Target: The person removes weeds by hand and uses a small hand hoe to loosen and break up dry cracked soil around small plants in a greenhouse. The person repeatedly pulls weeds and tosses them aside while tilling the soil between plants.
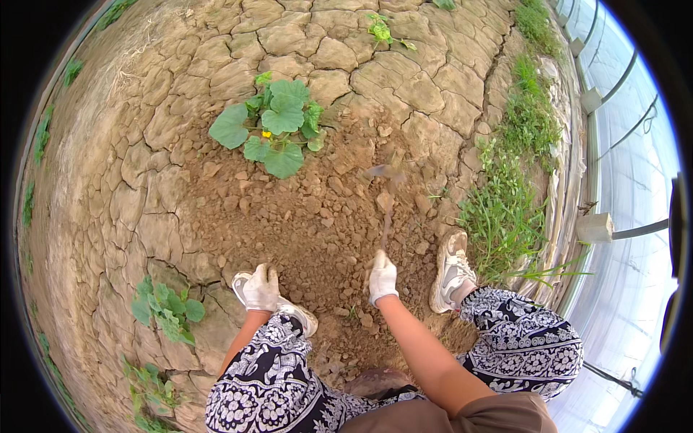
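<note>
My right hand [383,279], in a white glove, grips the handle of a small hand hoe [387,219]. Motion blurs the tool's head, which is over the soil ahead of that hand. Loosened, crumbly brown soil [292,216] spreads between my feet and up to a leafy cucurbit plant [284,113] with a yellow flower. My left hand [261,288], also in a white glove, hovers in front of my left shoe [298,316] with fingers curled; nothing shows in it.
My right shoe [453,270] stands beside a strip of green weeds [506,216]. Beyond are plastic sheeting [633,178] and a concrete block [594,227] with a bar. Smaller plants [168,308] grow at lower left, another [380,30] farther ahead. Cracked dry ground [146,178] surrounds the dug patch.
</note>
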`<state>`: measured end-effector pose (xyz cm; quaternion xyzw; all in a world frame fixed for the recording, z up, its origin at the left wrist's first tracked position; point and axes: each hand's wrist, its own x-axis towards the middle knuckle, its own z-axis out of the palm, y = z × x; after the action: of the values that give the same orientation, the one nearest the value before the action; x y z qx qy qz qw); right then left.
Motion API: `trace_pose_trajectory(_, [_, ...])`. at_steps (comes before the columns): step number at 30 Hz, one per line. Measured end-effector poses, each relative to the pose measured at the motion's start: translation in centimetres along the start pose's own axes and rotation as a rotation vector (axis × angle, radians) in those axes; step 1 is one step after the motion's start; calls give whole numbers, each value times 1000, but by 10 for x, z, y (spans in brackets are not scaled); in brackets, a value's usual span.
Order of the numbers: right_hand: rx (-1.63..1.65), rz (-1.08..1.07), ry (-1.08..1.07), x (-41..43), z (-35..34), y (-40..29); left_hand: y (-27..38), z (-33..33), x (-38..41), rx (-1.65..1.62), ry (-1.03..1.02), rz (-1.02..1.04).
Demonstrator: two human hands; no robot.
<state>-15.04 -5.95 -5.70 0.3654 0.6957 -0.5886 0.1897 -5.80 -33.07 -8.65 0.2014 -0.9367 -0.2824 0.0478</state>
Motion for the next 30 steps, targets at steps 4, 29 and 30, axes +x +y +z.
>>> trace_pose_trajectory(4, [-13,278,-110,-26,7,-22,-12,-6,5,31,8,-13])
trace_pose_trajectory(29, [-763,-105,5,132,160,-192,-8,-18,-2,-59,-24,-123])
trace_pose_trajectory(30, [-769,-156,28,133,156,-169,-1,-16,2,-97,-35,-117])
